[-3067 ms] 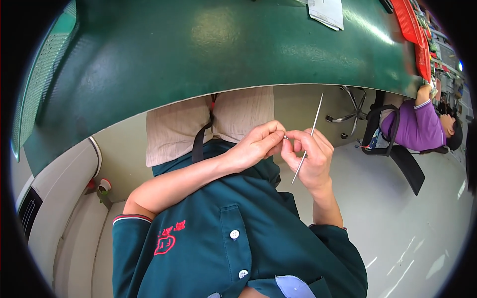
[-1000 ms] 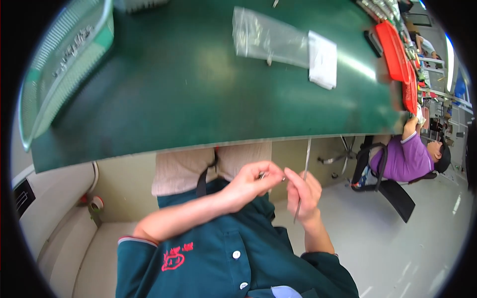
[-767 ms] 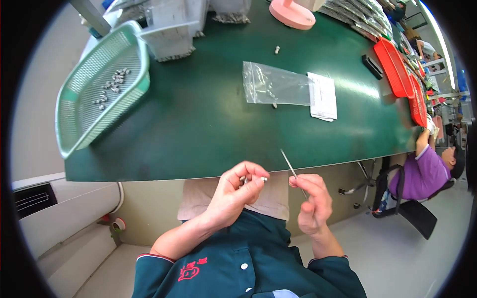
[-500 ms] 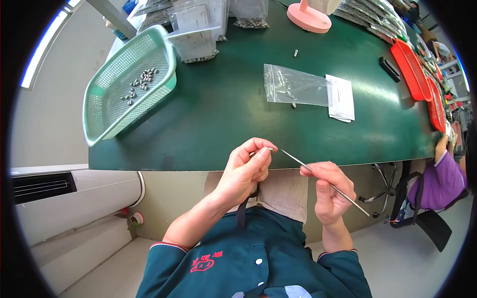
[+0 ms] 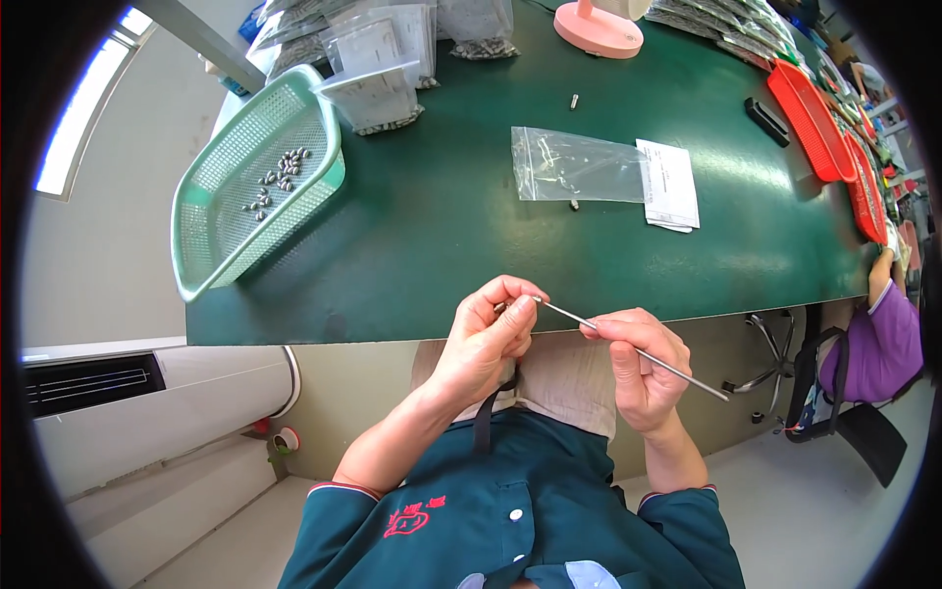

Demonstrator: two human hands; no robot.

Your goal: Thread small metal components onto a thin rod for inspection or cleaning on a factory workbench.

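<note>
Just off the table's front edge, my left hand (image 5: 489, 329) is closed, pinching a small metal part between thumb and forefinger; mostly the fingers cover it. My right hand (image 5: 648, 368) grips a thin pointed metal rod (image 5: 699, 383) like a pen. The rod's tip meets the part at my left fingertips; whether it enters the part I cannot tell. Several similar-looking shiny small metal parts (image 5: 287, 169) lie in a pale green mesh basket (image 5: 257, 245) at the left.
On the green table (image 5: 422, 226) lie a clear plastic bag (image 5: 579, 165), white paper slips (image 5: 670, 187) and a loose metal piece (image 5: 574, 101). Filled bags (image 5: 373, 93), a pink round base (image 5: 599, 34), a black bar (image 5: 766, 122) and red baskets (image 5: 810, 118) stand farther off. A person in purple (image 5: 878, 344) sits at right.
My right hand has moved slightly left, bringing the rod's tip from a small gap to the part in my left fingers. The whole view has shifted a little.
</note>
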